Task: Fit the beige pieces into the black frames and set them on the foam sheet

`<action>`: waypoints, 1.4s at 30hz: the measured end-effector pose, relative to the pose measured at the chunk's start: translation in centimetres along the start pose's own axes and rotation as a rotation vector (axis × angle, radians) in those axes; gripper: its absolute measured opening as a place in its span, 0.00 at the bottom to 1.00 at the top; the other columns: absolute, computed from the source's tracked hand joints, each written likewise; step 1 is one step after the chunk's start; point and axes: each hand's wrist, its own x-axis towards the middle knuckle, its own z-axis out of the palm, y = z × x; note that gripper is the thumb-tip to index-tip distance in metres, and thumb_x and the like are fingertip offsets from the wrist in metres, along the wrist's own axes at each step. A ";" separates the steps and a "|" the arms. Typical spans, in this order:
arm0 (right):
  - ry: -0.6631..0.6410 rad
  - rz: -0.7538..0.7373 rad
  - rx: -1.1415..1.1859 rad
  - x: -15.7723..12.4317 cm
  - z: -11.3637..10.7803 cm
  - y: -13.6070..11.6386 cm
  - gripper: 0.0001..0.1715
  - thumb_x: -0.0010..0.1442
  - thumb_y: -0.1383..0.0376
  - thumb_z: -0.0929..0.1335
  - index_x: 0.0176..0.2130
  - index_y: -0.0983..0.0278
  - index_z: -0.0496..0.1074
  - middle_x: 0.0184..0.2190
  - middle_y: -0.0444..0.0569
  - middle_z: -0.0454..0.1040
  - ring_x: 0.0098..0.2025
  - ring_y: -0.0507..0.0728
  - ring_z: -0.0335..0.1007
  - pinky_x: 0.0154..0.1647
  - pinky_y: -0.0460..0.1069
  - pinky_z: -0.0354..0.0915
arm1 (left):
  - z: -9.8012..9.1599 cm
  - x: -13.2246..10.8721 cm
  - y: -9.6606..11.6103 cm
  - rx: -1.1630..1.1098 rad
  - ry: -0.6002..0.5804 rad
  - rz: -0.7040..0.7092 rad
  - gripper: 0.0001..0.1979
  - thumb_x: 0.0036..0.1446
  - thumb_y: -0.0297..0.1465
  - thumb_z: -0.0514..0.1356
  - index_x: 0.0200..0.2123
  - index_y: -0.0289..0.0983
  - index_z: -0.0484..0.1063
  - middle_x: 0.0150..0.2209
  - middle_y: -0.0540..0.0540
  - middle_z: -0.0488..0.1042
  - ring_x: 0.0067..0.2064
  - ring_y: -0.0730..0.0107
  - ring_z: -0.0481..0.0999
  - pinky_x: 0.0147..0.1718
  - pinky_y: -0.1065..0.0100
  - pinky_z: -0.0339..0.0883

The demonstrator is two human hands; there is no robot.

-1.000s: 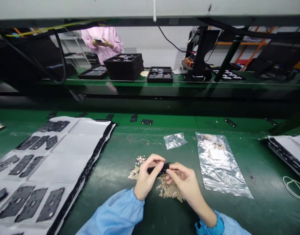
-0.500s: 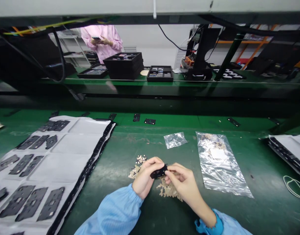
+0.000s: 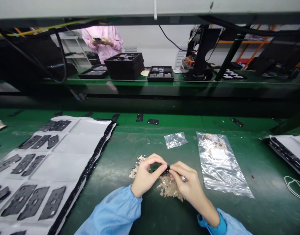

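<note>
A small black plastic part (image 3: 165, 171) is held between my two hands over the green bench. My left hand (image 3: 148, 174) grips its left and upper side, thumb and fingertips closed together, hiding much of it. The fingertips of my right hand (image 3: 185, 179) pinch at its right end; whether a small piece is also between them is hidden. Just below the hands lies a heap of small tan pieces (image 3: 169, 188). Behind my left hand is another pile of pale and dark small pieces (image 3: 137, 165).
A white compartment tray (image 3: 69, 143) with several black plastic parts (image 3: 53, 203) lies to the left. An empty-looking clear bag (image 3: 175, 140) and a larger bag of small pieces (image 3: 219, 163) lie beyond and right. Black boxes (image 3: 125, 67) and a person in pink (image 3: 104, 42) are behind.
My left fingers have shifted over the black part, covering more of it, and its visible face has turned. My right hand has moved slightly to the right, still pinching at the end.
</note>
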 end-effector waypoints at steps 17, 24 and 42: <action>-0.051 -0.250 -0.300 -0.6 -0.3 1.5 0.17 0.62 0.75 0.58 0.41 0.65 0.72 0.30 0.50 0.66 0.31 0.55 0.63 0.31 0.49 0.62 | 0.2 -0.6 -0.5 0.513 -0.063 0.481 0.07 0.55 0.22 0.58 0.36 0.37 0.73 0.33 0.44 0.73 0.37 0.65 0.69 0.37 0.63 0.64; -0.074 0.090 0.201 0.0 -0.5 -0.2 0.10 0.60 0.66 0.65 0.30 0.65 0.75 0.24 0.44 0.64 0.22 0.50 0.67 0.23 0.46 0.65 | 0.8 -1.1 -1.4 0.471 0.011 0.552 0.08 0.55 0.20 0.58 0.37 0.37 0.72 0.33 0.45 0.73 0.37 0.67 0.69 0.37 0.63 0.64; 0.108 -0.134 -0.795 10.0 -9.7 2.6 0.14 0.61 0.67 0.61 0.35 0.65 0.76 0.37 0.53 0.73 0.37 0.58 0.72 0.39 0.49 0.67 | -5.0 7.7 -1.2 0.762 0.236 -0.101 0.11 0.62 0.32 0.52 0.41 0.39 0.73 0.47 0.46 0.73 0.50 0.69 0.70 0.51 0.68 0.62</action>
